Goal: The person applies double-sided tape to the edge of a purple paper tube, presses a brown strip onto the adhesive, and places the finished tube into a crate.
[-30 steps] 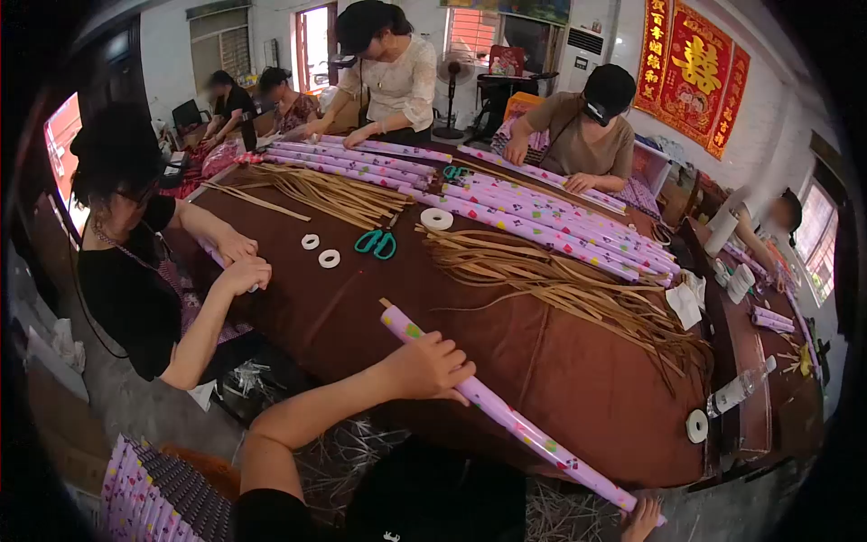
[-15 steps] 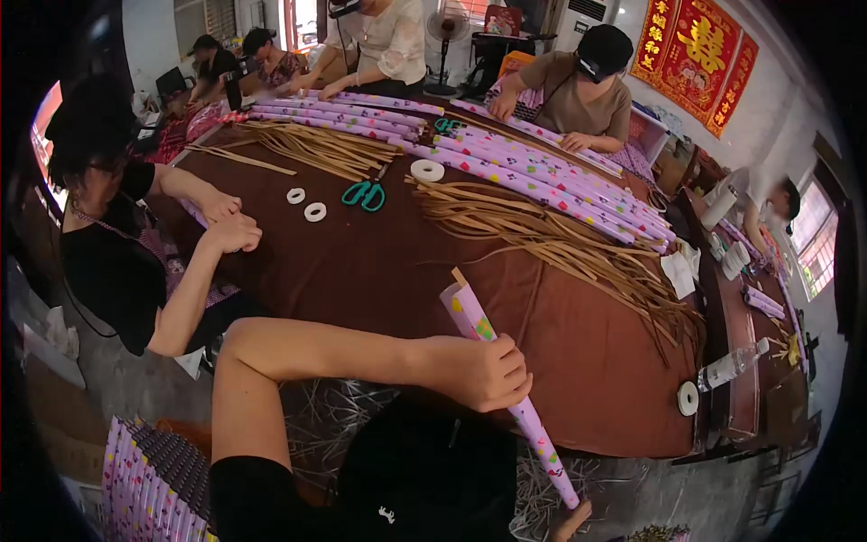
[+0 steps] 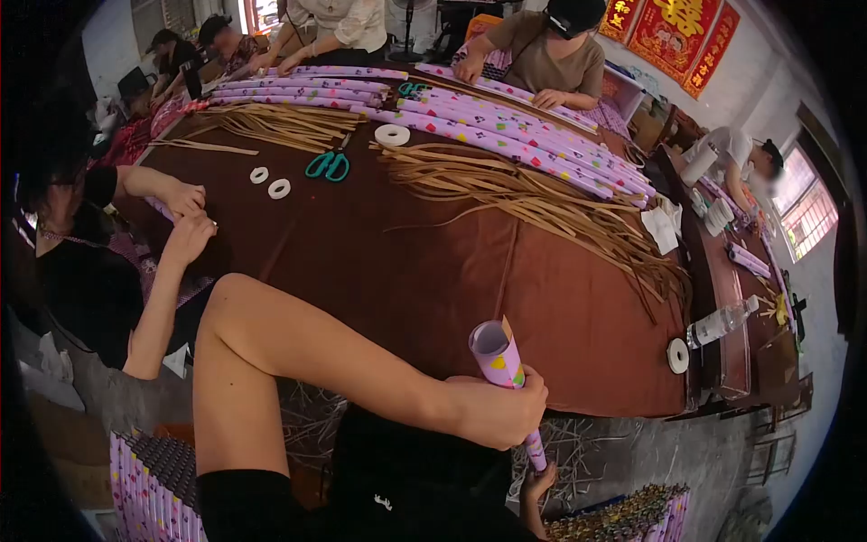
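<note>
A rolled lilac tube with a colourful print (image 3: 499, 361) stands tilted in front of my body, its open upper end facing me and a tan strip edge sticking up at the rim. My left hand (image 3: 501, 406) is wrapped round the tube below that end. Lower down, my right hand (image 3: 539, 483) has its fingers closed about the bottom end, partly hidden by shadow and the frame edge. Beyond the tube spreads the brown-covered table (image 3: 433, 298). Tan strips (image 3: 533, 199) lie across it, with more printed lilac rolls (image 3: 533, 140) behind them.
Teal scissors (image 3: 328, 166), white tape rolls (image 3: 279, 189) and a water bottle (image 3: 722, 322) lie on the table. A co-worker (image 3: 90, 271) sits at the left, another (image 3: 551, 63) works across. Bundled lilac tubes (image 3: 149, 497) stand low left, others (image 3: 666, 524) low right.
The tube has swung so its open top now points more toward me, and both hands moved with it. My view has tilted downward and shifted right.
</note>
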Available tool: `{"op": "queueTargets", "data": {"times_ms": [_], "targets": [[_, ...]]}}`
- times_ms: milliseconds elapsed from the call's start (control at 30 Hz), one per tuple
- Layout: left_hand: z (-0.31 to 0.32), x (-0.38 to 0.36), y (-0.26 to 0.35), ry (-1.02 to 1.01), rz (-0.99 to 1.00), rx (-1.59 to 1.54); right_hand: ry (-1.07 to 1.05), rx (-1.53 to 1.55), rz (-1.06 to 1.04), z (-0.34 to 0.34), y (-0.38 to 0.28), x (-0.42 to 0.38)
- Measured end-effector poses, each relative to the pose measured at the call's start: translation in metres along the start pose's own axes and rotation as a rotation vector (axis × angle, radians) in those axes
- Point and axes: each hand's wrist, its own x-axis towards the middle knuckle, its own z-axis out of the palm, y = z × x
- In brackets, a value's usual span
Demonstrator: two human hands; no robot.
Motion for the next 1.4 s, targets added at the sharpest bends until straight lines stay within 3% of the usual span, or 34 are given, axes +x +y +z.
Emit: {"op": "queueTargets", "data": {"times_ms": [133, 233, 267, 333, 367, 433, 600, 733, 867, 1033, 1400], "targets": [[0.003, -0.002, -0.003, 0.011, 0.000, 0.007, -0.151, 0.056, 0.124, -0.022, -0.023, -0.006], [0.009, -0.006, -0.012, -0.019, 0.011, 0.028, 0.110, 0.130, 0.025, -0.005, -0.011, -0.011], [0.011, -0.008, -0.017, -0.058, 0.018, 0.047, 0.112, 0.437, -0.041, -0.014, -0.010, -0.003], [0.031, -0.015, -0.023, 0.003, -0.148, -0.100, 0.220, 0.238, -0.223, -0.053, -0.018, 0.005], [0.044, -0.019, -0.028, 0.029, -0.227, -0.201, 0.360, 0.141, -0.218, -0.074, -0.028, 0.004], [0.066, -0.034, -0.045, 0.002, -0.263, -0.195, 0.492, -0.179, -0.500, -0.112, 0.002, 0.026], [0.101, -0.070, -0.089, 0.099, -0.345, -0.131, 0.827, -0.339, -0.444, -0.227, -0.020, 0.069], [0.107, -0.091, -0.105, 0.159, -0.447, -0.055, 0.800, -0.452, -0.485, -0.283, -0.034, 0.074], [0.114, -0.110, -0.116, 0.208, -0.625, -0.088, 0.921, -0.464, -0.540, -0.306, -0.049, 0.073], [0.137, -0.136, -0.115, 0.209, -0.676, -0.081, 0.963, -0.520, -0.544, -0.333, -0.087, 0.070], [0.154, -0.140, -0.110, 0.182, -0.673, -0.180, 0.963, -0.548, -0.523, -0.356, -0.097, 0.083]]}}
